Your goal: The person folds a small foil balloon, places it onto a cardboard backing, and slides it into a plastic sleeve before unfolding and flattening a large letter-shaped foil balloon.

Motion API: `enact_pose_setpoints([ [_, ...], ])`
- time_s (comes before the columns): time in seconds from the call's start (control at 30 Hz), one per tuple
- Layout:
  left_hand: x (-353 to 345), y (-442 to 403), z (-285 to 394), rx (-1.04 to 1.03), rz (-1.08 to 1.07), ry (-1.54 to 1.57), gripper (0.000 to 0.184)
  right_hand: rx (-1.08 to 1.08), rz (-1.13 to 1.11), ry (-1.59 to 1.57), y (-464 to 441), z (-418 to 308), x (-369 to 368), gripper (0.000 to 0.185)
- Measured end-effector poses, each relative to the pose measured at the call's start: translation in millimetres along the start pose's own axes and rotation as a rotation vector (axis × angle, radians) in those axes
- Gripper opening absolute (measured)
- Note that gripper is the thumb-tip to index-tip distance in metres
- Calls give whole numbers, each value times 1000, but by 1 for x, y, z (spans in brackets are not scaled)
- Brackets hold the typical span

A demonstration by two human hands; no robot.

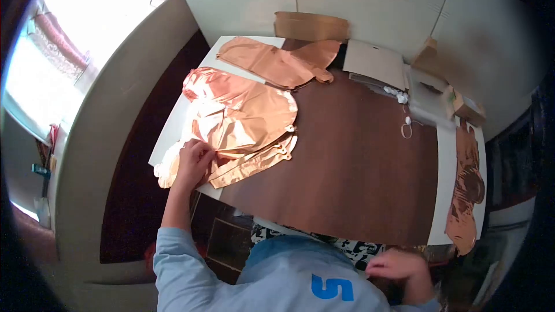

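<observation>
Flat, shiny copper-coloured foil balloons lie at the table's left end. My left hand is on the near left part of the crumpled foil balloon, its fingers curled and pinching the foil. Beneath that balloon's near edge lies a narrow folded foil strip with small tabs. Farther back, another flat foil balloon is spread out. My right hand hangs off the table's near edge, in front of my body. Its fingers are curled together, somewhat blurred, and nothing shows in them.
The brown-topped table has white ends. More copper foil lies along its right end. Toward the back right are a white flat box, a clear plastic container, a white cord and a small carton. White cabinets stand behind.
</observation>
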State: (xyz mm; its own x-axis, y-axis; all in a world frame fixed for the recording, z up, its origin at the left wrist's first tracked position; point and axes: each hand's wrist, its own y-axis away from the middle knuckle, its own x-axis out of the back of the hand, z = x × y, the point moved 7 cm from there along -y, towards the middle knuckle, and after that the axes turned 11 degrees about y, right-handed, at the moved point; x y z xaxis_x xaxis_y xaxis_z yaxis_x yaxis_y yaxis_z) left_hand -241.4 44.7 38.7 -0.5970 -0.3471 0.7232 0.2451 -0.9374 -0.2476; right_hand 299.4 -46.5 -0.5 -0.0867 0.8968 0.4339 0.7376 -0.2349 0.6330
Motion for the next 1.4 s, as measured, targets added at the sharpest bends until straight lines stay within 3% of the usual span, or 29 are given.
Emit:
enact_pose_setpoints([
  [0.1,8,-11,8,39,-50,-14,16,183,254,109,-20,-71,94,24],
  [0.17,15,-19,29,60,-101,-64,19,326,502,233,-51,-111,145,23],
  [0.23,19,-28,62,-45,-98,-130,19,406,859,248,-89,-155,189,20],
  [0.27,19,-31,80,-101,-94,-165,19,399,968,329,-112,-172,200,31],
  [0.3,17,-32,94,-104,-113,-183,19,465,1234,588,-129,-197,208,52],
  [0.37,10,-35,123,-115,-151,-219,19,357,1231,823,-186,-218,214,62],
  [0.4,5,-35,131,-79,-203,-262,18,483,1419,791,-196,-229,218,45],
  [0.47,-1,-32,136,-74,-215,-97,19,557,1450,968,-214,-230,219,24],
  [0.57,16,-27,141,125,-387,180,23,676,1295,759,-200,-202,229,11],
  [0.6,15,-33,106,205,-356,385,27,708,1234,887,-183,-193,222,15],
  [0.63,22,-43,92,227,-277,350,30,828,1258,924,-161,-187,216,19],
  [0.67,26,-54,81,253,-202,317,34,804,1155,1018,-151,-171,205,22],
  [0.7,26,-65,69,113,-131,168,36,811,1125,1048,-134,-159,196,21],
  [0.8,-22,-86,23,-56,-126,110,44,754,957,1095,-113,-111,173,23],
  [0.83,-38,-94,3,-132,-101,-40,46,723,928,1100,-105,-96,166,25],
  [1.07,-56,-109,7,-31,-176,-267,43,377,701,1297,-45,-25,172,41],
  [1.1,-54,-107,27,-73,-176,-339,43,313,691,1351,-42,-11,177,44],
  [1.23,-81,-94,104,-386,-83,-79,47,112,882,1373,-17,4,212,39],
  [1.33,-135,-61,172,-651,-251,123,54,82,1045,820,-12,21,217,34],
  [1.37,-155,-48,188,-759,-341,138,56,101,964,585,-20,27,217,30],
  [1.4,-171,-33,201,-866,-429,147,59,140,977,728,-23,24,208,25],
])
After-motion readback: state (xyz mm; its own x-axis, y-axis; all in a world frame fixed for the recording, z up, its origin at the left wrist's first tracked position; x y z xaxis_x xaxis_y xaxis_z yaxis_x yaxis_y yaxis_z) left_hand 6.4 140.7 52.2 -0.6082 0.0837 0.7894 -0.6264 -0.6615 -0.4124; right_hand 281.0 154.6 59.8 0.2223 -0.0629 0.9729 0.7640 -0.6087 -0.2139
